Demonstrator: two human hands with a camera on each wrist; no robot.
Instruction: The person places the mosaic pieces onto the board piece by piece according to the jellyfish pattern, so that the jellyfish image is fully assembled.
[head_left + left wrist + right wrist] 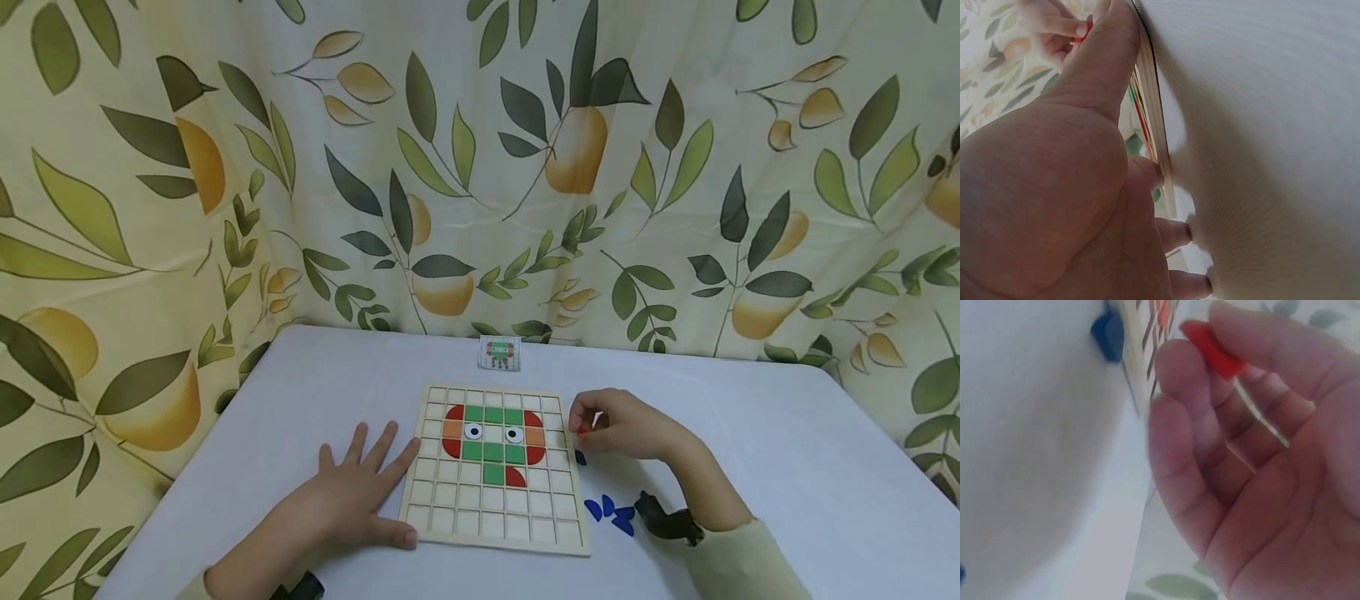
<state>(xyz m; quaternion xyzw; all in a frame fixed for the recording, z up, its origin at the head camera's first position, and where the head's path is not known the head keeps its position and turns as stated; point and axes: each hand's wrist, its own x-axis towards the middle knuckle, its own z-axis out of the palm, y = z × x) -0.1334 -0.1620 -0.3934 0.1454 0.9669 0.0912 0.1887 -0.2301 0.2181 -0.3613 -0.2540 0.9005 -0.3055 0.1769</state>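
Note:
A wooden grid board (459,523) lies on the white table, with green, red and orange tiles and two eye tiles set in its upper and middle cells. My left hand (348,497) is spread flat at the board's left edge, thumb and a fingertip touching it. At the right edge my right hand (628,425) pinches a small red tile (1215,350) between thumb and fingers, seen closely in the right wrist view. A dark blue tile (581,457) lies just below that hand, against the board's side.
Several blue tiles (623,525) lie loose on the table to the right of the board, near the right wrist strap. A small picture card (499,353) with a similar tile figure sits behind the board. A leaf-and-fruit patterned curtain (480,250) hangs along the table's back edge.

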